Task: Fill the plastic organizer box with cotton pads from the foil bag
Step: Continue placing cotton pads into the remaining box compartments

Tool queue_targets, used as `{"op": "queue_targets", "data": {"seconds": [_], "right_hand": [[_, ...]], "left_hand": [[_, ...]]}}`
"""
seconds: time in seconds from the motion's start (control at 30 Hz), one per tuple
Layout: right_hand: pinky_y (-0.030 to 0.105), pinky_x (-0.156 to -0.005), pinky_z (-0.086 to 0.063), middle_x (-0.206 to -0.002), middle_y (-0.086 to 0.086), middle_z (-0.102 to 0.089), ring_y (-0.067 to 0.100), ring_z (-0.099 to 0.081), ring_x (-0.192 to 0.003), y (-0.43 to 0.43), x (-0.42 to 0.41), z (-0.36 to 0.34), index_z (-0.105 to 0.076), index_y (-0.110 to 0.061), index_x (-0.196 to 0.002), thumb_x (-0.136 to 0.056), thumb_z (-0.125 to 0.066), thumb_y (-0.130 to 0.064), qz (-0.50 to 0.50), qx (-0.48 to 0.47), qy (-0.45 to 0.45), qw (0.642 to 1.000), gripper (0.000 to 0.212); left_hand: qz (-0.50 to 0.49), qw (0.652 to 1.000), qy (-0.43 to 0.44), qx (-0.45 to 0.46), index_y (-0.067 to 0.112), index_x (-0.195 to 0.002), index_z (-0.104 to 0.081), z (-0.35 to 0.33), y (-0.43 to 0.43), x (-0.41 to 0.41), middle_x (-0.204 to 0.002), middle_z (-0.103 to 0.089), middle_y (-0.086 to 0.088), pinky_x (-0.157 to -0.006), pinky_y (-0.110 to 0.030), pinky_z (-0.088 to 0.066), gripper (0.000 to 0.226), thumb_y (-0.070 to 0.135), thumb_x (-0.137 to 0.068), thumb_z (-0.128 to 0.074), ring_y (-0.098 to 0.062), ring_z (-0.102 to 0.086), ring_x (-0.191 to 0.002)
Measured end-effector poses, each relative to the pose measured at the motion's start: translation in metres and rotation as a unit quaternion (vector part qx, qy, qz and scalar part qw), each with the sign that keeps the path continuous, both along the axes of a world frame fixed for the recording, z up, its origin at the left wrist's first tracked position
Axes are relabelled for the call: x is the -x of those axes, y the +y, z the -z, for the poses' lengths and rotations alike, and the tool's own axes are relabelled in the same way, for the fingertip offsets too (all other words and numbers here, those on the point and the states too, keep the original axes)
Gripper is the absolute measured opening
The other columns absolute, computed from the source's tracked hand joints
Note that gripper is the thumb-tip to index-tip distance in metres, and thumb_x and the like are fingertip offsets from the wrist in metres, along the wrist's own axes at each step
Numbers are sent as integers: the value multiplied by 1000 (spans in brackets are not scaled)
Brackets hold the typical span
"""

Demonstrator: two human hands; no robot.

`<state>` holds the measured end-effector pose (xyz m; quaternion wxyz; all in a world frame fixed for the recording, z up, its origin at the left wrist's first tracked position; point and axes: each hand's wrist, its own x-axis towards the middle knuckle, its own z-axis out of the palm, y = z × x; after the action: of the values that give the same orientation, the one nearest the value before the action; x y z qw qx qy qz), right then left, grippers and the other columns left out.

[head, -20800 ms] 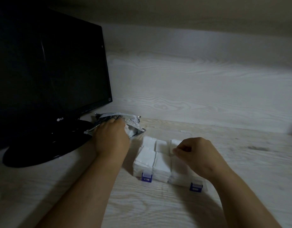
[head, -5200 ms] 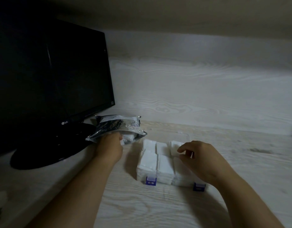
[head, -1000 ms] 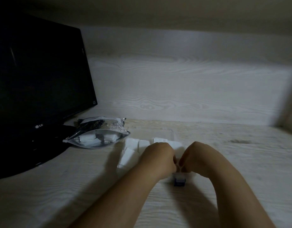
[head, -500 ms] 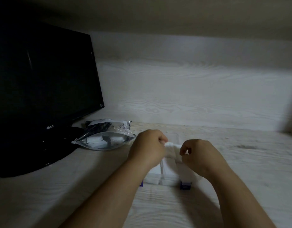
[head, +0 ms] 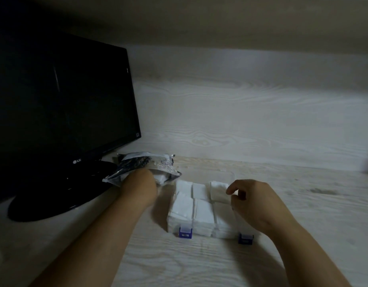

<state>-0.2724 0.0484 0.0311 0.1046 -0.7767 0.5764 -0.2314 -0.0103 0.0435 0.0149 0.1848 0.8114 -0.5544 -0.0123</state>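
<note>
The plastic organizer box (head: 203, 232) sits on the pale wood-grain bench (head: 303, 208), near the middle, with two blue latches (head: 185, 232) on its front wall. Its compartments are packed with white cotton pads (head: 201, 212), stacked up to the rim.

The right hand (head: 255, 201) hangs over the right side of the box with its fingers (head: 229, 191) curled. The forefinger tip and thumb sit at the right edge of the pad in the back right compartment (head: 218, 191). Whether they pinch that pad or only touch it cannot be told.

Just left of the box and a little behind it lies the foil bag (head: 137, 164), silvery and crumpled, with its mouth turned toward the box and white pads showing inside. The left hand (head: 140, 187) reaches into that mouth. It is blurred and its fingers are hidden in the bag, so their state cannot be told.

Behind the bag stands a dark monitor (head: 61, 104) on a round black base (head: 54, 201), and the bag's far end rests against that base.
</note>
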Motion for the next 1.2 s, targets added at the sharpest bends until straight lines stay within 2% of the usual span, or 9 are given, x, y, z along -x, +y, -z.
{"op": "queue_targets", "data": {"seconds": [0.1,0.23,0.33,0.43,0.67,0.83,1.03,1.2], "right_hand": [[17,-54,-40,-83,-17,-57,3,-57,-62,0,-3,1,-68,-34,-103,-90,-51,-16,1,0,-2,1000,28],[18,-57,-43,-82,-16,-59,3,-58,-66,0,-4,1,-69,-35,-103,-90,-51,-17,-2,-1,-5,1000,28],[18,-58,-43,-81,-14,-60,3,-57,-66,1,-3,1,-68,-35,-103,-90,-51,-17,-7,2,-12,1000,27],[18,-57,-41,-82,-16,-58,3,-57,-67,1,-3,1,-67,-37,-102,-90,-52,-19,-8,7,-17,1000,26],[17,-57,-38,-79,-14,-59,3,-56,-65,2,-5,2,-68,-37,-99,-88,-54,-20,-15,3,-27,1000,25],[18,-60,-44,-80,-14,-60,4,-58,-68,3,-6,1,-67,-38,-100,-89,-54,-22,-16,-3,-26,1000,23],[16,-57,-41,-81,-14,-59,3,-57,-68,3,-6,2,-67,-36,-104,-90,-54,-23,-18,-4,-19,1000,23],[14,-55,-36,-82,-15,-59,3,-57,-67,4,-6,1,-67,-37,-104,-91,-53,-24,-21,-4,-19,1000,23]], "left_hand": [[57,998,-1,13,16,-118,-65,9,-5,-3,-128,-59,-8,-98,-33,-45,35,7,-86,-54,-27,-56,-118],[113,992,19,44,21,-112,-56,21,-8,-1,-126,-53,-6,-95,-31,-41,38,-1,-82,-50,-26,-51,-117],[140,989,19,42,24,-130,-49,29,-11,1,-134,-49,-7,-103,-37,-40,55,-3,-82,-47,-30,-47,-124],[150,987,21,46,28,-140,-42,31,-13,2,-139,-48,-6,-108,-35,-36,65,-3,-83,-45,-27,-45,-129],[140,988,8,65,24,-137,-46,29,-10,3,-138,-52,-6,-105,-33,-39,59,-4,-85,-44,-25,-49,-127],[150,986,6,71,18,-121,-57,33,-13,1,-134,-52,-5,-101,-28,-39,43,-2,-84,-46,-24,-51,-122],[140,988,-18,64,18,-134,-49,34,-14,1,-139,-52,-5,-106,-34,-39,51,0,-86,-44,-24,-49,-127],[128,989,-43,67,20,-132,-51,34,-16,0,-137,-52,-5,-104,-37,-42,51,2,-85,-44,-25,-50,-125]]}}
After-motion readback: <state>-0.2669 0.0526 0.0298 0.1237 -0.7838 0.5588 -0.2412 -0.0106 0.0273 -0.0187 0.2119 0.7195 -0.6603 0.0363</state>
